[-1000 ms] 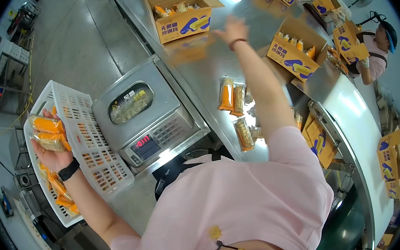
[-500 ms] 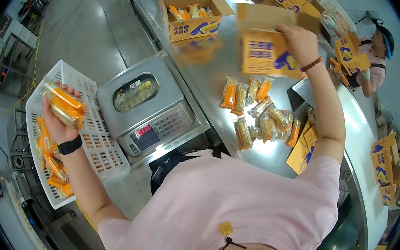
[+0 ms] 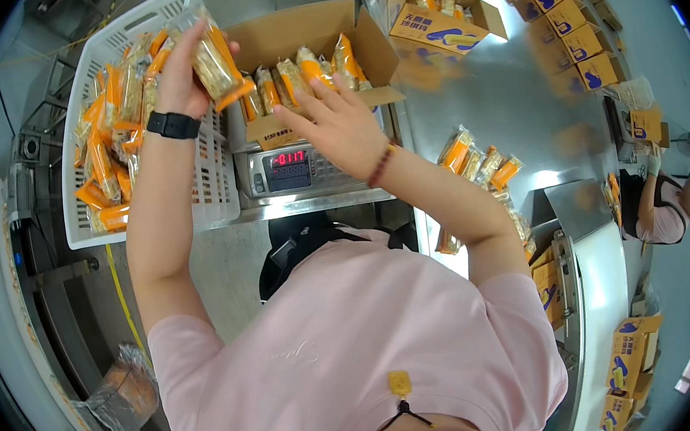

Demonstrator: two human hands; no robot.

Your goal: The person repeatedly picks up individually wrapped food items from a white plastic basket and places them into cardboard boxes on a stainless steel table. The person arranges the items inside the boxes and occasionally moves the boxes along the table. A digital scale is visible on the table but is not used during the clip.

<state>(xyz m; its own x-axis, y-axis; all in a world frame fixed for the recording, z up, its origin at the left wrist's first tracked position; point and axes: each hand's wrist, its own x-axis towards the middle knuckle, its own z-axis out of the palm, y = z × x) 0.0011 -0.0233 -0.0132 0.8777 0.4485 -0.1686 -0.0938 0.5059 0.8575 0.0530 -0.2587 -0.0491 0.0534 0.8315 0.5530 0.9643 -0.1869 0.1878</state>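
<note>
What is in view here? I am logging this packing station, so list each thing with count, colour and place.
Open carton: one, brown, on the scale, partly filled with packets.
Scale: one, steel, red display, centre.
Crate: one, white, left, holding many orange packets.
Loose packets: several, orange, on the steel table, right.
Second open carton: one, brown and blue, top.
Co-worker: one, pink top, far right.
Left hand: holds a packet bundle.
Right hand: open, fingers spread, at the carton's front.
</note>
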